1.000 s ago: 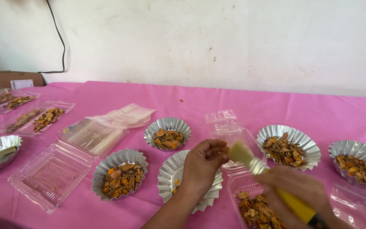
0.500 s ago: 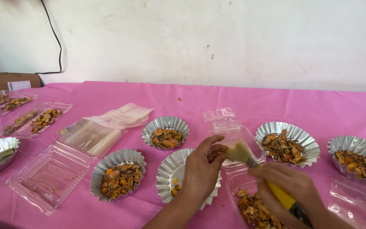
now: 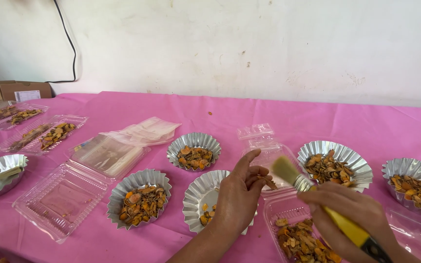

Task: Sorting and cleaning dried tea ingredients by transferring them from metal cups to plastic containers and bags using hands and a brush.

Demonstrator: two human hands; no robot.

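Note:
My left hand (image 3: 239, 195) hovers over a fluted foil cup (image 3: 201, 193) that has a few orange dried slices in it, and pinches a small brown piece (image 3: 269, 182) between the fingertips. My right hand (image 3: 349, 214) grips a yellow-handled brush (image 3: 317, 199), its pale bristles pointing up-left toward that piece. Below the brush lies an open clear plastic clamshell (image 3: 296, 224) holding orange and brown dried slices (image 3: 303, 243).
More foil cups of dried slices stand around: (image 3: 140, 202), (image 3: 194, 150), (image 3: 336, 160), (image 3: 417, 179). An empty clear clamshell (image 3: 57, 202) lies at left, with a stack of clear bags (image 3: 140, 131), filled trays (image 3: 42, 134) and a cardboard box (image 3: 13, 90) beyond. Pink cloth (image 3: 317, 117) covers the table.
My left hand has lifted slightly and its fingers spread more, still pinching the small piece. The brush bristles stay close to it. The view has shifted a little.

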